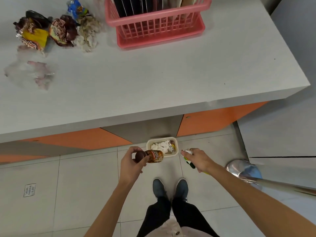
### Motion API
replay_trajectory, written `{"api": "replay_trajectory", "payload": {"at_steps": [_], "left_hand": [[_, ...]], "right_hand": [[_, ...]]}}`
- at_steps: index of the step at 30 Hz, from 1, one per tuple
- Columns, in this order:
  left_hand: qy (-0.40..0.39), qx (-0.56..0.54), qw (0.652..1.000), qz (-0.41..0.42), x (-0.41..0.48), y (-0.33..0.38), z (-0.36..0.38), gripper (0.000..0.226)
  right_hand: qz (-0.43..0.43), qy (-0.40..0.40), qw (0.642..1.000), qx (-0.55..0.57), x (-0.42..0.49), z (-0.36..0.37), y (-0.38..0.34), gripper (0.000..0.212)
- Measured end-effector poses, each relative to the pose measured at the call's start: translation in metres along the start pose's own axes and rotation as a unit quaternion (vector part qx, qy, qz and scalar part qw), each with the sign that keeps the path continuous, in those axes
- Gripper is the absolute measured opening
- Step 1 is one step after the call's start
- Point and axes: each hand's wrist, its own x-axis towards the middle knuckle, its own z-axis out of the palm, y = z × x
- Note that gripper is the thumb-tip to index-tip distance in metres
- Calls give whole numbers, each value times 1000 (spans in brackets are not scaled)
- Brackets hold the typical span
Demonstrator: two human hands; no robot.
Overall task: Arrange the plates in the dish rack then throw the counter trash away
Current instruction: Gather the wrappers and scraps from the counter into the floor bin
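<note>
My left hand (130, 159) grips a small brown bottle (150, 156) with an orange label, tilted on its side just left of a cream trash bin (176, 151) on the floor. My right hand (199, 159) is closed on a crumpled green and white wrapper (188, 158) just right of the bin. The bin holds white crumpled paper (161, 145) and a wrapper. On the grey counter (153, 79), a pink dish rack (157, 21) holds upright plates (136, 5). Crumpled snack wrappers (47, 31) and tissue (89, 33) lie at the counter's back left.
A clear crumpled plastic bag (32, 72) lies on the counter's left. Orange cabinet fronts (77, 139) run under the counter. A steel stool base (242, 170) stands on the floor at right. A floor drain (29, 190) sits at left. My shoes (171, 188) stand behind the bin.
</note>
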Motion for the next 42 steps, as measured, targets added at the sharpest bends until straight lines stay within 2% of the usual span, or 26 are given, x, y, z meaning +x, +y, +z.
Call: {"api": "replay_trajectory", "payload": {"at_steps": [7, 13, 18, 25, 31, 38, 42], "left_hand": [[-21, 60, 997, -52, 57, -49, 53, 26], [-40, 124, 988, -78, 134, -102, 94, 29], [-25, 123, 989, -78, 187, -157, 124, 25], [-23, 219, 976, -5, 252, -236, 163, 23], [-68, 273, 959, -16, 297, -284, 185, 20], [-106, 392, 913, 30, 332, -321, 208, 25], [-123, 489, 863, 36, 344, -333, 217, 30]], "right_hand": [[31, -17, 999, 8, 44, 19, 42, 50], [59, -8, 998, 25, 118, 38, 82, 51], [49, 0, 999, 5, 189, 61, 101, 55], [30, 22, 999, -35, 275, 102, 122, 52], [28, 12, 999, -27, 301, 127, 156, 53], [16, 30, 999, 11, 334, 147, 189, 50], [-2, 39, 999, 22, 348, 156, 194, 50]]}}
